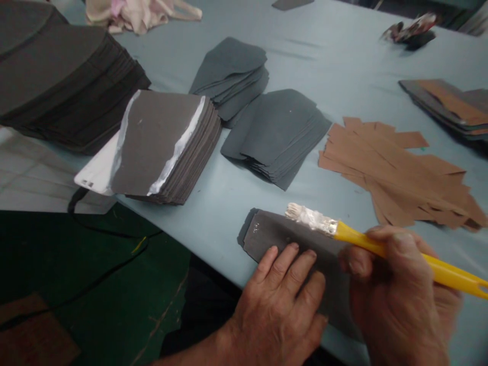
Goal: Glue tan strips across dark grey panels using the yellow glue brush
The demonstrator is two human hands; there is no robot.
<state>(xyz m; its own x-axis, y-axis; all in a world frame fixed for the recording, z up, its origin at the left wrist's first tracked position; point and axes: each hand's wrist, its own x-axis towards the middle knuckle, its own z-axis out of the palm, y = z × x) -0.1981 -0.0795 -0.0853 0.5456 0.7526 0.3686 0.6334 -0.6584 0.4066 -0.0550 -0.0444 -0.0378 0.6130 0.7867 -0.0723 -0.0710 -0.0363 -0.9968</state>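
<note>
A dark grey sheet (267, 229) lies near the table's front edge, with a thin dark layer showing past its left end and a few wet specks on it. Flat on the sheet rests my left hand (282, 300), fingers spread. My right hand (404, 284) is closed round the yellow handle of a brush (354, 237). The brush's bristles, coated in white paste, are over the sheet's far edge; whether they touch it I cannot tell.
On the table (213, 229), a stack of dark pieces with white-smeared edges (160, 137) sits left, beside a larger dark stack (57, 81). Blue-grey pieces (278, 132) lie centrally, brown strips (404, 168) right. A cloth (137, 12) lies at the back.
</note>
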